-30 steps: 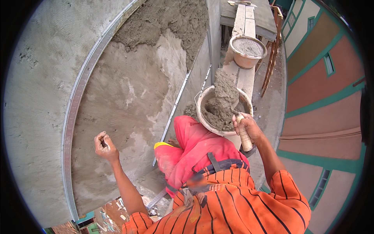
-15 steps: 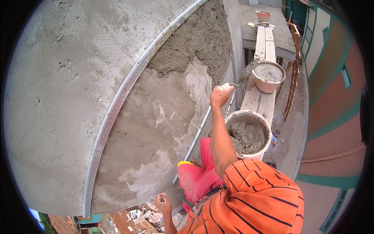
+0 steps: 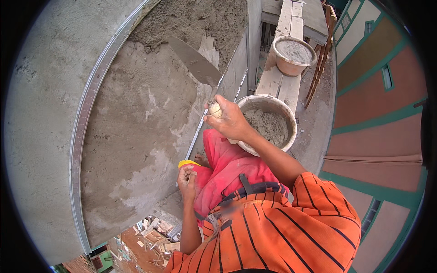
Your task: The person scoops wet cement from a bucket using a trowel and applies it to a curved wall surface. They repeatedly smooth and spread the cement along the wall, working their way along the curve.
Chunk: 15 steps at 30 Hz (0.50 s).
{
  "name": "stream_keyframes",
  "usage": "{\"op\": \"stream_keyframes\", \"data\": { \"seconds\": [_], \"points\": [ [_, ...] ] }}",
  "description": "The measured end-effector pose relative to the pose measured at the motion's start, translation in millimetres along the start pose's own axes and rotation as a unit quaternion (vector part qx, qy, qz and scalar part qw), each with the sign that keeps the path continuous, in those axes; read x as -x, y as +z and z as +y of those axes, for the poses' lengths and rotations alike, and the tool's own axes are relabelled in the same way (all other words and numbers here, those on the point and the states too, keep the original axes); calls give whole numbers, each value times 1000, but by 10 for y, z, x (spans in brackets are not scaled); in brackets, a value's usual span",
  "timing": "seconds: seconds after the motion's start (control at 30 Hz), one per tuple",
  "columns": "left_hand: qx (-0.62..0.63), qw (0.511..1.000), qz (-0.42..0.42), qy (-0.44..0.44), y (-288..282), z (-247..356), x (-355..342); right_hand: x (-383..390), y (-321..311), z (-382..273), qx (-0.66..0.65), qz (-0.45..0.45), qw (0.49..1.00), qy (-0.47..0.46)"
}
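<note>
My right hand (image 3: pixel 230 119) is closed round the pale handle of a trowel (image 3: pixel 195 62). Its long pointed blade lies over the wall, beside the rough wet mortar (image 3: pixel 200 18), and I cannot tell whether it touches. Below that stretches a smoother grey patch (image 3: pixel 132 123) with lighter dry areas. A large bucket (image 3: pixel 292 113) of thick mortar (image 3: pixel 268 125) stands just right of my right forearm. My left hand (image 3: pixel 186 179) is near my knee, by the yellow patch on the pink trousers, fingers curled; whatever they may hold is hidden.
A metal guide strip (image 3: pixel 81 150) curves down the wall on the left, and a thin white edge strip (image 3: pixel 195 134) borders the right side. A second bucket (image 3: pixel 295 64) with grey mix stands on the plank (image 3: pixel 287 88). Scrap wood (image 3: pixel 157 234) lies far below.
My right hand has swung from beside the far bucket down and left, bringing the trowel blade over the wall. My left hand has risen to my knee. The view has shifted.
</note>
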<state>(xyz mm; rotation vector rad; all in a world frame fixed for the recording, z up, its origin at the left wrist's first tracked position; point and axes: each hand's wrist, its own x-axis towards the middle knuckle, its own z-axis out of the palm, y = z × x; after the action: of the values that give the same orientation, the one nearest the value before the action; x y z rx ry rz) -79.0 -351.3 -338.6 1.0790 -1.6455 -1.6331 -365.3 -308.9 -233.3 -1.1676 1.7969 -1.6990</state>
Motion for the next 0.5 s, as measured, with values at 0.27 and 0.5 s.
{"op": "stream_keyframes", "data": {
  "seconds": [0.27, 0.5],
  "points": [
    [83, 945, -205, -242, 1510, 41, -770, 1424, -1735, 1038, 166, 214, 916, 295],
    [11, 981, -53, -186, 1879, -121, -925, 1340, -1641, 1221, -85, 190, 919, 334]
  ]
}}
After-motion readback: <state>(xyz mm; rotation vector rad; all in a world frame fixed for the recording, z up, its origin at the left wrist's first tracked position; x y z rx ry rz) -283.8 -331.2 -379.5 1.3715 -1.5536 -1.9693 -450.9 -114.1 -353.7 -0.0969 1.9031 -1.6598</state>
